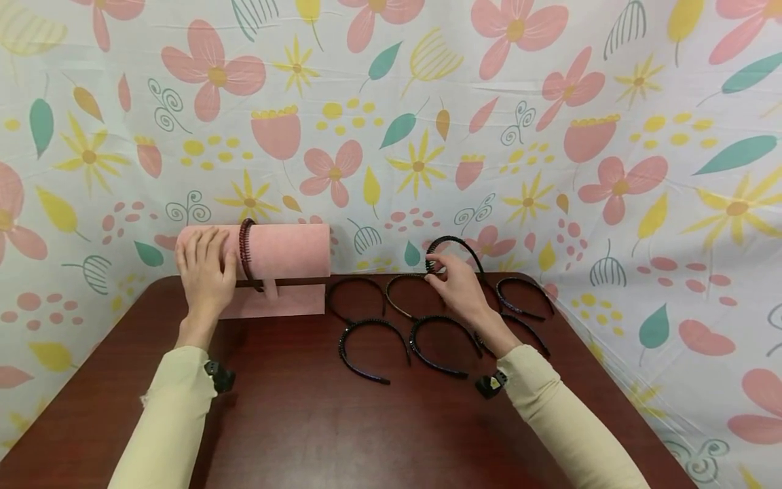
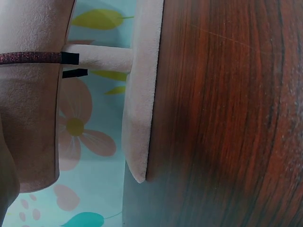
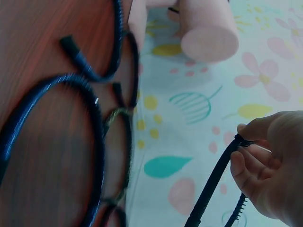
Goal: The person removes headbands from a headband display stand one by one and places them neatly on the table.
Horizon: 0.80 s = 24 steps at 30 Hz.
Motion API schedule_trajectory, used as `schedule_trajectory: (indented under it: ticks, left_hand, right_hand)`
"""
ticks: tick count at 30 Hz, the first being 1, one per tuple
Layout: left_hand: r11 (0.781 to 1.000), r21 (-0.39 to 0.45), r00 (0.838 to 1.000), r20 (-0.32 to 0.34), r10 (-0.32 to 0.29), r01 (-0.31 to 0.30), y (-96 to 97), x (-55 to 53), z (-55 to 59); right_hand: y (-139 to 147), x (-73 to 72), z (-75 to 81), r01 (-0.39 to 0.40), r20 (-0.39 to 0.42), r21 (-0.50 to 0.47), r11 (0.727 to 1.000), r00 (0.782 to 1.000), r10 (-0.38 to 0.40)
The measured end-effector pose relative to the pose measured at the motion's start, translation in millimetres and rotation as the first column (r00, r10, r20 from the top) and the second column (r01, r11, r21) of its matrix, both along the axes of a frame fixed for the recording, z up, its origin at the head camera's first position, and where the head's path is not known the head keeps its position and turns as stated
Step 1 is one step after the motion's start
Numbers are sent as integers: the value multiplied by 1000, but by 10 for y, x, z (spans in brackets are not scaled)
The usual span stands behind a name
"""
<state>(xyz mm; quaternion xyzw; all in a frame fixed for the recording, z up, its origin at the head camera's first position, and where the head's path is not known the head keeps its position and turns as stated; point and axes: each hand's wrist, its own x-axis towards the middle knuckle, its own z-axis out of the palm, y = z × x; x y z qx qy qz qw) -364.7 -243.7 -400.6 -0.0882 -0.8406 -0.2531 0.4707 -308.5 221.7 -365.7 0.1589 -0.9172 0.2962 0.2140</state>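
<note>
In the head view my left hand (image 1: 206,273) rests on the left part of a pink padded roll (image 1: 293,250) on a stand, fingers lying over its front. Beside that hand, a dark red glittery toothed headband (image 1: 245,248) sits around the roll; its black tips (image 2: 70,58) show in the left wrist view. My right hand (image 1: 459,285) pinches a black toothed headband (image 1: 455,239) between thumb and fingers, held up above the back of the table. The right wrist view shows that headband (image 3: 213,182) hanging from the fingertips. Most of the left hand is hidden in its wrist view.
Several dark headbands lie on the brown table (image 1: 342,435), including a front left one (image 1: 343,343), a front middle one (image 1: 414,333) and a far right one (image 1: 499,292). The stand's pink base (image 1: 299,300) is on the table. A flowered cloth (image 1: 391,136) hangs behind.
</note>
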Motion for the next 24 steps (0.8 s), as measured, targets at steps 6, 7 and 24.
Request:
schedule_trajectory:
  ticks: [6, 7, 24]
  left_hand:
    - [1000, -4, 1000, 21, 9, -9, -15, -28, -20]
    - [1000, -5, 1000, 26, 10, -10, -17, -30, -22]
    - [1000, -7, 1000, 21, 11, -11, -6, -10, -1]
  right_hand:
    - [316, 33, -115, 51, 48, 64, 997, 997, -54]
    - [370, 34, -146, 56, 50, 78, 995, 997, -60]
    - [1221, 188, -420, 149, 154, 116, 982, 974, -166]
